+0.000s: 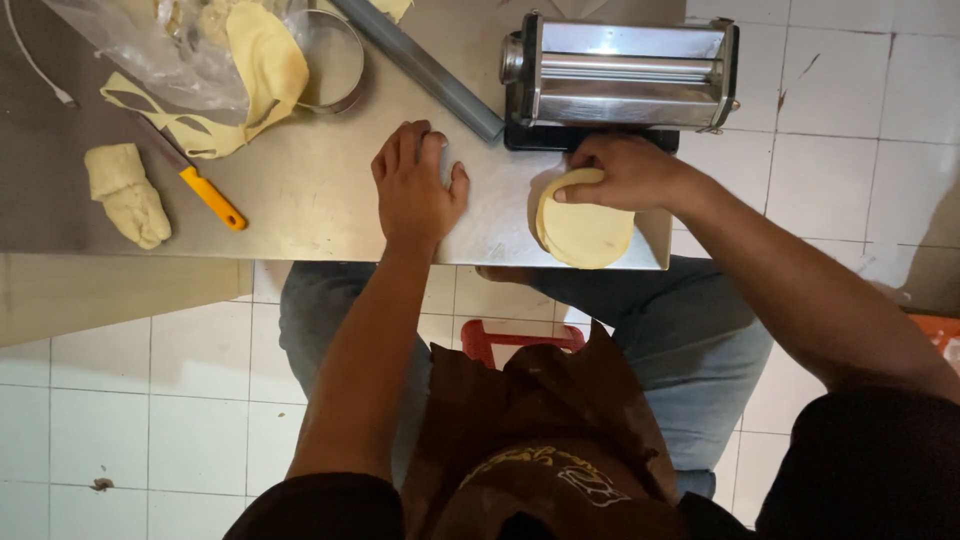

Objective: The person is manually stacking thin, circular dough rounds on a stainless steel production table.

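On my steel desk (300, 200) sit a pasta roller (622, 80), a metal ring (335, 60), a grey bar (420, 65), a yellow-handled knife (205, 190), a dough lump (127, 195), dough scraps (230, 100), a plastic bag (150, 45) and stacked dough rounds (585, 228). My left hand (415, 190) lies flat on it.

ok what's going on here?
A seated person works dough at a steel table. The right hand grips a stack of round dough discs near the table edge, just in front of a pasta roller. The left hand lies flat on the bare tabletop, holding nothing. Off to the side sit a yellow-handled knife, a dough lump, cut-out dough scraps, a ring cutter and a metal bar.
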